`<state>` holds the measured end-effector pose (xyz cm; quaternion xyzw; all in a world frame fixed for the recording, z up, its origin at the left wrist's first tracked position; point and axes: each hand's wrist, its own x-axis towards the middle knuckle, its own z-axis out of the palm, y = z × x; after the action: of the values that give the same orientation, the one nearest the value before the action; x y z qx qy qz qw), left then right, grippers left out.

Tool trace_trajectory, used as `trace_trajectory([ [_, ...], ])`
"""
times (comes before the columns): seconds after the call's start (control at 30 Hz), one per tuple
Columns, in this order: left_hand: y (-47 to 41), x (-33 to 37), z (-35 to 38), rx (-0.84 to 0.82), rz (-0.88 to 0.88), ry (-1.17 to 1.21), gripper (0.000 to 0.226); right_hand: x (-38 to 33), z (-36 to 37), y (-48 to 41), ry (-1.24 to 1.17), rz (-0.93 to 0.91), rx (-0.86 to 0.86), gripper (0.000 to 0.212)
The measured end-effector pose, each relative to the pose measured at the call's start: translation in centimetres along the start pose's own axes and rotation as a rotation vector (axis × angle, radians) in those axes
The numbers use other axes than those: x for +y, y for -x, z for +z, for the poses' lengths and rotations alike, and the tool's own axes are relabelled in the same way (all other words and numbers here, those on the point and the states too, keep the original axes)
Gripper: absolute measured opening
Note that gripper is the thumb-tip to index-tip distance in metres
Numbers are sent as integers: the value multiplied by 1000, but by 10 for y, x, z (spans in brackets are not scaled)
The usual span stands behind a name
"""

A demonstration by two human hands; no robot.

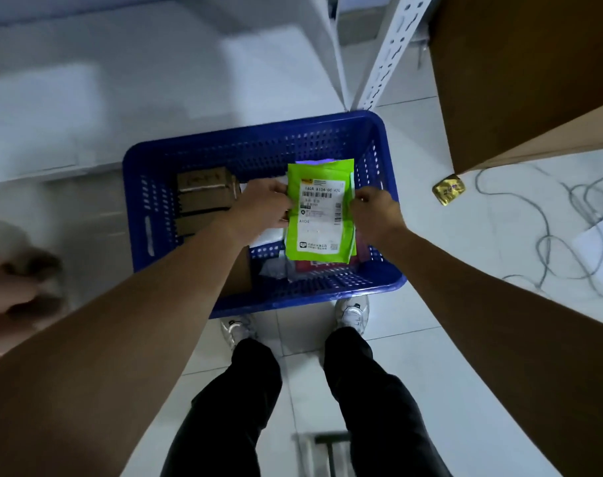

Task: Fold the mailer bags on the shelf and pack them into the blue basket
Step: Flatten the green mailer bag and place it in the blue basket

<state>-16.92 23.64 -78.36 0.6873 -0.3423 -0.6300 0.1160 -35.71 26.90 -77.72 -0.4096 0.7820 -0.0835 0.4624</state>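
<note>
Both hands are on the green mailer bag (319, 215) mid-frame, right over the blue basket (203, 151). Left hand (263, 206) pinches its left edge, right hand (374, 215) grips the right edge, so the bag sits between them, label up. Cardboard boxes (203, 194) sit in the basket's left side.

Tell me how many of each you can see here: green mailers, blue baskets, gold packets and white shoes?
Green mailer: 1
Blue basket: 1
Gold packet: 1
White shoes: 2
Total: 5
</note>
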Motion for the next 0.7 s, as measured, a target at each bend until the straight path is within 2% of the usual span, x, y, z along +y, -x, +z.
trace_trajectory([
  [0.13,-35,-25,12,0,35,-59,9,32,27,-35,38,0,22,31],
  [0.27,-62,-42,25,60,42,-93,8,45,39,-61,162,-56,-3,18],
  [0.33,-79,-56,33,46,28,-91,9,54,39,-76,180,-79,-10,18],
  [0.57,-129,-81,45,56,-18,-47,16,83,66,-131,167,-81,-32,23],
  [0.7,-160,-92,54,60,-8,-102,13,99,76,-150,147,-60,-35,16],
])
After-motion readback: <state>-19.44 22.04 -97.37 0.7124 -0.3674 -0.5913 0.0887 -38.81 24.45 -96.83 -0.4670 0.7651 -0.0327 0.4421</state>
